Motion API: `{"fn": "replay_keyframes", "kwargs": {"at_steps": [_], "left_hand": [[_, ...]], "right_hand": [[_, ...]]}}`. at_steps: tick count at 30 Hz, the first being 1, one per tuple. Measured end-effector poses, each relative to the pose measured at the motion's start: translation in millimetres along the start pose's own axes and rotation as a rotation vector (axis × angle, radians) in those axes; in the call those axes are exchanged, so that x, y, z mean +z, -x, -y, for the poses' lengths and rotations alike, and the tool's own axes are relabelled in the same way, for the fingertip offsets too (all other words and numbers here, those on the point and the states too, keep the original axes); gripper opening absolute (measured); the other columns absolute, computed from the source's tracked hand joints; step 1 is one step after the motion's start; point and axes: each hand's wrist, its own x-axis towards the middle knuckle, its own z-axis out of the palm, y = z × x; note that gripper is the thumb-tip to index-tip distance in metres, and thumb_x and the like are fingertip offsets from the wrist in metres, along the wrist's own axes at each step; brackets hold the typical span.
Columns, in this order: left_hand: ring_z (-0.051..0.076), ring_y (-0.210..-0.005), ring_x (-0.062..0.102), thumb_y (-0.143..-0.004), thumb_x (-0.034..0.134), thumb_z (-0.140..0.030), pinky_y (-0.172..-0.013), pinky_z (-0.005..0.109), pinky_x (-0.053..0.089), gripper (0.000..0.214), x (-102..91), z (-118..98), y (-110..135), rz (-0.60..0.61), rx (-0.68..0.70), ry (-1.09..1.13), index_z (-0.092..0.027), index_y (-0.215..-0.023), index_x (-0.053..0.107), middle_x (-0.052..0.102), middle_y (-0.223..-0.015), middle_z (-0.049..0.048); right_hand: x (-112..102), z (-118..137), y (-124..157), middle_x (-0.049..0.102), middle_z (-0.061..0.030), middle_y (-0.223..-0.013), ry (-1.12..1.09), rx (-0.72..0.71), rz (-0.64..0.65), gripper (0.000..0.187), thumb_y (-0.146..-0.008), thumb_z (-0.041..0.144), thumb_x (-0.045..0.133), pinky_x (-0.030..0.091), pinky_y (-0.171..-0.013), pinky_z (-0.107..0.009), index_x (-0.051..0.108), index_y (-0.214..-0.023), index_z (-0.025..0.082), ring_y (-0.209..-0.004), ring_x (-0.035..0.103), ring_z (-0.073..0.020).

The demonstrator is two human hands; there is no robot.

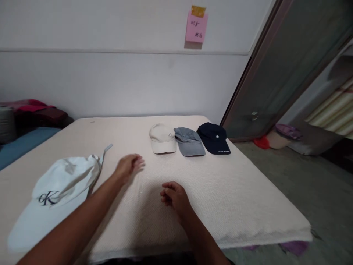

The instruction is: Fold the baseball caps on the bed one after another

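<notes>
My left hand (129, 166) reaches over the middle of the cream mattress (234, 198), fingers stretched out and holding nothing; it is a little blurred. My right hand (174, 197) hovers closer to me with its fingers loosely curled and nothing in them. A white cap with a dark logo (56, 191) lies at the near left, beside my left forearm. Three caps sit in a row at the far side: a beige cap (162, 138), a grey cap (189, 141) and a navy cap (214, 138).
The white wall behind carries a pink note (196, 28). Folded bedding and a blue mat (24, 141) lie at the left. A glass door (275, 73) stands at the right, with bare concrete floor (303, 191) beyond the mattress edge.
</notes>
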Motion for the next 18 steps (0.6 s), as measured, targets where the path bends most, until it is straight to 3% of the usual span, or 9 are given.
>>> {"fn": "replay_keyframes", "kwargs": {"at_steps": [4,9,13,18], "left_hand": [[0.019,-0.073,0.065,-0.081,0.057,-0.014,-0.067,0.032,0.054,0.007,66.2,56,-25,0.115,-0.216,0.185,-0.009,-0.082,0.062,0.064,-0.082,0.0136],[0.02,-0.095,0.06,-0.087,0.054,-0.031,-0.079,0.04,0.052,0.032,116.6,74,-57,0.097,-0.19,0.381,-0.017,-0.116,0.054,0.058,-0.115,0.0086],[0.021,-0.098,0.059,-0.088,0.054,-0.031,-0.082,0.042,0.051,0.033,123.3,72,-70,-0.018,-0.11,0.464,-0.017,-0.117,0.054,0.056,-0.119,0.0095],[0.021,-0.099,0.058,-0.088,0.054,-0.031,-0.082,0.042,0.05,0.033,96.2,71,-49,-0.095,-0.102,0.46,-0.018,-0.117,0.054,0.056,-0.119,0.0094]], "right_hand": [[-4,2,0,0.062,-0.0005,-0.062,-0.04,-0.012,-0.001,0.019,-0.063,0.021,0.059,0.034,-0.045,-0.022,0.056,-0.081,0.016,-0.048,0.054,-0.011],[-10,6,0,0.062,-0.0004,-0.063,-0.047,-0.008,-0.008,0.02,-0.064,0.021,0.057,0.032,-0.044,-0.022,0.057,-0.083,0.016,-0.047,0.054,-0.0099],[-13,7,1,0.062,-0.0003,-0.062,-0.054,-0.007,-0.006,0.02,-0.063,0.02,0.056,0.032,-0.044,-0.021,0.057,-0.083,0.015,-0.047,0.054,-0.0099],[-16,5,-2,0.062,-0.0012,-0.064,-0.1,0.001,-0.012,0.02,-0.064,0.024,0.062,0.033,-0.045,-0.021,0.059,-0.081,0.015,-0.049,0.055,-0.0106]]}}
